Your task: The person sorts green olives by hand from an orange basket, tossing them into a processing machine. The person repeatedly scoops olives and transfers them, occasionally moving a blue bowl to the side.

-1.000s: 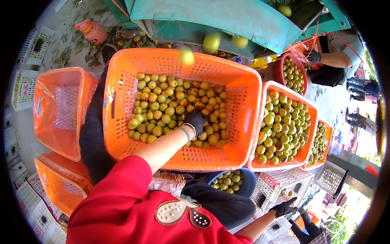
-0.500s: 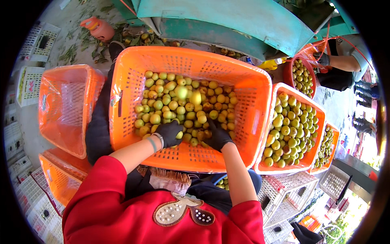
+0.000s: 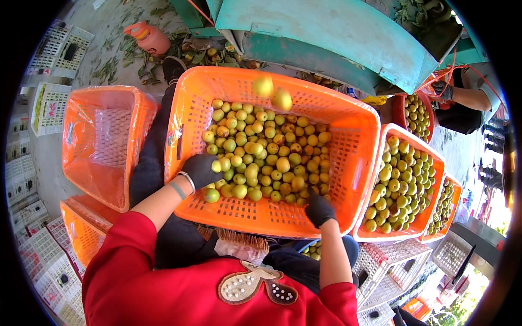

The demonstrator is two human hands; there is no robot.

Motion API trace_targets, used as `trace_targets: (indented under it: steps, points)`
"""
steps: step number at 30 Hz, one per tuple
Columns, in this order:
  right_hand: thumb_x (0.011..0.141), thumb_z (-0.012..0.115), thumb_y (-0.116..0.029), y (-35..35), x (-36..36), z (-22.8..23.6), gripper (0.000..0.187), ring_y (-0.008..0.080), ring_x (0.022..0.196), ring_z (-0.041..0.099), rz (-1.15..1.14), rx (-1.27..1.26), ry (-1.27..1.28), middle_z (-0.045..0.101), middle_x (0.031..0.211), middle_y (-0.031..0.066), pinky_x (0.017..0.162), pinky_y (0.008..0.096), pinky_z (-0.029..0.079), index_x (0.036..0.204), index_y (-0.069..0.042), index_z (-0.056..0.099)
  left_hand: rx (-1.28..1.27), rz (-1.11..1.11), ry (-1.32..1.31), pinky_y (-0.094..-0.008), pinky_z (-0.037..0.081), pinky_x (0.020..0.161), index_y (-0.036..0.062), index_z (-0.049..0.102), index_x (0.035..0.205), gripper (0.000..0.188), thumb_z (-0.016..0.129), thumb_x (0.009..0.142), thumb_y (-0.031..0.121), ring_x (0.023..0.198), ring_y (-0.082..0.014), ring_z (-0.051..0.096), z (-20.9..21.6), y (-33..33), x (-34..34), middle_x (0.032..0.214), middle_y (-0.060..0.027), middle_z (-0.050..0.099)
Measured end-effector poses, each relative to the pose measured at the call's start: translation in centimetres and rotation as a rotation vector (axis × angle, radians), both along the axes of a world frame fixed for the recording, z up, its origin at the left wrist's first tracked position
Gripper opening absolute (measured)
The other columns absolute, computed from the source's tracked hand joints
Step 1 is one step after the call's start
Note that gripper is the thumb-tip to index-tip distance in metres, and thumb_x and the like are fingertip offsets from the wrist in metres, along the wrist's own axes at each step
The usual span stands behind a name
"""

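Note:
A large orange plastic basket [image 3: 272, 221], lined with clear film, holds many round yellow-green fruits [image 3: 252, 148], some with brown patches. My left hand [image 3: 199, 171], in a dark glove, is at the basket's left side, its fingers curled on a yellow-green fruit [image 3: 216, 166]. At the near right part of the pile, my right hand [image 3: 319, 211], also gloved, has its fingers extended against the fruit; their tips are partly hidden. Two blurred fruits [image 3: 281, 99] are in the air over the basket's far side, apart from both hands.
An orange crate [image 3: 103, 141] with film inside stands left. Fruit-filled orange baskets [image 3: 402, 185] line the right. A green metal machine [image 3: 326, 32] overhangs the far side. Another person's arm [image 3: 470, 99] is beside a red tub [image 3: 417, 117]. White crates [image 3: 394, 266] stand near right.
My hands have moved apart, left hand leftward and right hand rightward. The fruit at the near side has shifted, and the pile looks more spread out. The whole view has shifted slightly.

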State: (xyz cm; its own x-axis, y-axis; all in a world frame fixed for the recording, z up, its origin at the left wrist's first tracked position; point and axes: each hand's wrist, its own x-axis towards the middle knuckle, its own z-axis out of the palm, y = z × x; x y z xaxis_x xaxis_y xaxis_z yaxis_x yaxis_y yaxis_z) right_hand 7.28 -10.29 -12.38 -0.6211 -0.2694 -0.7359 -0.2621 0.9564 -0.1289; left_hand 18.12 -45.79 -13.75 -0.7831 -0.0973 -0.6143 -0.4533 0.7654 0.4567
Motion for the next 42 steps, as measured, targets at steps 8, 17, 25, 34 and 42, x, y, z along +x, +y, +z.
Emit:
trace_targets:
  steps: [8,17,25,34,42]
  points:
    - [0.085,0.055,-0.021,-3.4,-6.4,-1.6,0.023,0.0346,0.09,0.062,-0.218,-0.297,0.377,0.066,0.093,0.0161,0.079,0.0417,0.049,0.1,-0.011,0.069,0.126,-0.129,-0.247,-0.0411,0.047,0.085,0.0107,0.06,0.112,0.053,0.064,0.073,0.047,0.095,-0.0341,0.058,-3.6,2.7,-2.1,0.105,-0.0163,0.059]
    - [0.083,0.06,-0.028,-4.3,-4.8,-7.4,0.052,0.0356,0.104,0.058,-0.134,-0.244,-0.011,0.06,0.114,0.02,0.088,0.0411,0.046,0.13,-0.011,0.047,0.571,-0.13,-0.683,-0.0357,0.052,0.071,0.0091,0.056,0.119,0.065,0.06,0.074,0.057,0.093,-0.0218,0.058,0.5,0.5,-0.2,0.106,-0.01,0.059]
    - [0.082,0.061,-0.034,-9.9,-4.5,0.4,0.034,0.0316,0.098,0.06,0.572,0.1,-0.451,0.063,0.107,0.017,0.082,0.0433,0.047,0.11,-0.015,0.063,1.212,0.242,-0.794,-0.0289,0.052,0.054,0.012,0.059,0.101,0.035,0.048,0.088,0.043,0.076,-0.0158,0.062,2.3,0.2,0.2,0.096,-0.0041,0.058]
    - [0.071,0.07,-0.051,-17.5,-8.6,-6.2,0.083,0.0326,0.111,0.054,0.163,0.056,-0.102,0.053,0.122,0.0191,0.09,0.0432,0.048,0.134,-0.009,0.038,1.275,0.138,-0.63,-0.0309,0.054,0.058,0.0073,0.058,0.105,0.039,0.053,0.087,0.041,0.083,-0.0153,0.059,2.5,1.2,-1.8,0.096,-0.006,0.057]
    - [0.077,0.06,-0.06,-16.7,-5.0,-2.9,0.083,0.0354,0.115,0.053,0.183,-0.044,-0.275,0.042,0.134,0.0222,0.092,0.0452,0.046,0.144,-0.023,0.027,1.486,0.158,-0.736,-0.0302,0.055,0.062,0.0048,0.058,0.11,0.04,0.06,0.084,0.035,0.094,-0.0143,0.059,2.0,1.3,-1.5,0.103,-0.0043,0.059]
